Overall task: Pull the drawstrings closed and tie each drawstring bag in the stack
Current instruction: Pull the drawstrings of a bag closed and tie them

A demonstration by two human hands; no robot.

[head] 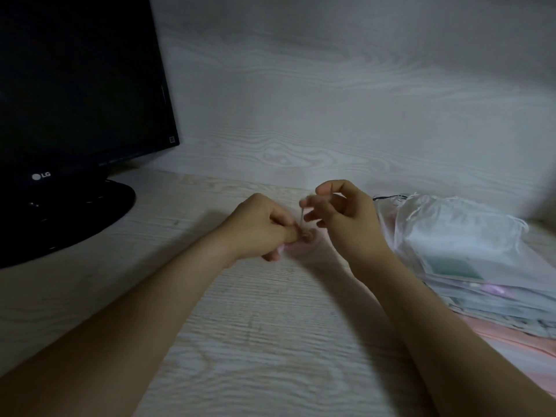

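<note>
Between the two hands, just above the pale wood-grain surface (240, 341), runs a thin pink drawstring (301, 216), blurred and hard to follow. The left hand (258, 227) is curled closed with its fingers pinching the lower end of that string, and a scrap of pale pink fabric (280, 251), apparently the gathered mouth of a drawstring bag, peeks out under its knuckles; most of that bag is hidden by the hand, so its shape cannot be told. The right hand (343, 209) sits slightly higher and just beside the left, its thumb and forefinger nipped on the upper end of the string while the other fingers are loosely bent and spread.

To the right of the right hand, touching or nearly touching its wrist, lies the stack of drawstring bags (469, 266). They are thin, translucent white sacks with white cords bunched at their far ends, one dark cord (388, 197) showing among them. A teal patch shows through one bag, and pink bags lie lower in the pile, which leans and fans out toward the near edge.

Well to the left of the left hand stands a black LG monitor (78, 94) on a round black base, screen dark.
</note>
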